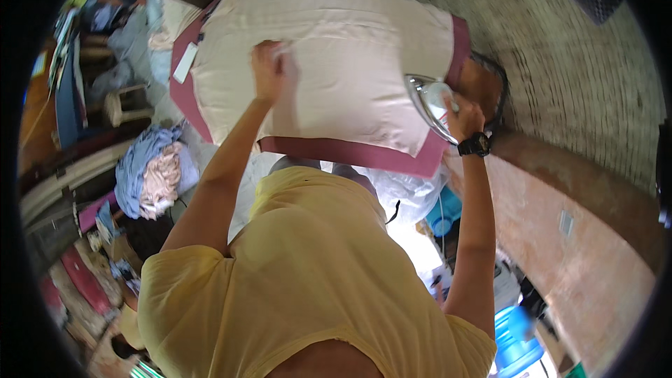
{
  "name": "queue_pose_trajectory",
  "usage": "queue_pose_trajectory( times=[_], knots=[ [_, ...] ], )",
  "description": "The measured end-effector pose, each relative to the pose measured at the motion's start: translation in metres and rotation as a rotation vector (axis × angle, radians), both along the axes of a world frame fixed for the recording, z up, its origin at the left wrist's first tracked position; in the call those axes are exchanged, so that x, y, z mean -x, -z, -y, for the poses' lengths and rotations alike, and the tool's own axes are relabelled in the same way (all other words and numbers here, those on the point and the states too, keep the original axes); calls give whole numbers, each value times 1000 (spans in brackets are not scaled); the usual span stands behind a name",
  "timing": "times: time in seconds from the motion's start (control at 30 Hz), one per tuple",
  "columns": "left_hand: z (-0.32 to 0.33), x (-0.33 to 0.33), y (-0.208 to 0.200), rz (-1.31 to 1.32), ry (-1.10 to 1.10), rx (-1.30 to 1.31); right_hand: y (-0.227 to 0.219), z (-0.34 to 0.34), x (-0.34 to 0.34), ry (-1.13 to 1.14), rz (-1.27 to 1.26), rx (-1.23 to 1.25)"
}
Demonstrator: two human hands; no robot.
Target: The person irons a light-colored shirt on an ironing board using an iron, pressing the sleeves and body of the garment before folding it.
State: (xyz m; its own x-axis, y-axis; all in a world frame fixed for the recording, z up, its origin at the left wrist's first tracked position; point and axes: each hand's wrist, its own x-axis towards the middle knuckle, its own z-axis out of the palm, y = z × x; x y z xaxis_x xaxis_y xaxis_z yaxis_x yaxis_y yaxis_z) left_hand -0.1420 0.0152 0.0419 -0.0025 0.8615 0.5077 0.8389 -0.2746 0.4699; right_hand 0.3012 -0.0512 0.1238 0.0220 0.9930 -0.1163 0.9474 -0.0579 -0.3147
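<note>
We look down over our yellow shirt (pixel 315 266) at a table (pixel 350 155) padded in dark red, where a pale cream cloth (pixel 343 70) lies spread flat and covers most of the top. A small white tag (pixel 185 63) hangs at the cloth's left edge.

Our left hand (pixel 268 70) rests on the cloth near its middle-left part, fingers bent and pinching up a small fold of the fabric, so it is grasping the cloth. Our right hand (pixel 463 117), with a black wristwatch (pixel 476 144) on the wrist, is clenched around the handle of an iron (pixel 430 103). The iron is tilted up on its side at the right edge of the cloth, its shiny soleplate turned toward the left and facing the fabric. The two hands are well apart, with a smooth stretch of cloth between them.

Below the table's near edge sits a clear plastic bag (pixel 413 192). To the left, lower down, a heap of blue and pink clothes (pixel 150 175) lies on another surface. To the right runs a reddish wall (pixel 581 238), and near the lower right stands a blue plastic stool (pixel 514 339).
</note>
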Motion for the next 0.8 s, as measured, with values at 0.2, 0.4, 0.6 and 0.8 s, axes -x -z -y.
queue_pose_trajectory(
  times=[0.2, 0.4, 0.6, 0.8],
  knots=[
    [32, 189, 39, 18, -916, 215, 22, -40, 28, -352, -10, -188],
    [20, 236, 61, 247, -926, 632, 22, -57, 58, -375, 12, -153],
    [11, 238, 57, 523, -609, 297, 20, -79, 101, -455, -66, -120],
    [20, 253, 74, 614, -729, 278, 23, -111, 194, -408, -21, -184]
  ],
)
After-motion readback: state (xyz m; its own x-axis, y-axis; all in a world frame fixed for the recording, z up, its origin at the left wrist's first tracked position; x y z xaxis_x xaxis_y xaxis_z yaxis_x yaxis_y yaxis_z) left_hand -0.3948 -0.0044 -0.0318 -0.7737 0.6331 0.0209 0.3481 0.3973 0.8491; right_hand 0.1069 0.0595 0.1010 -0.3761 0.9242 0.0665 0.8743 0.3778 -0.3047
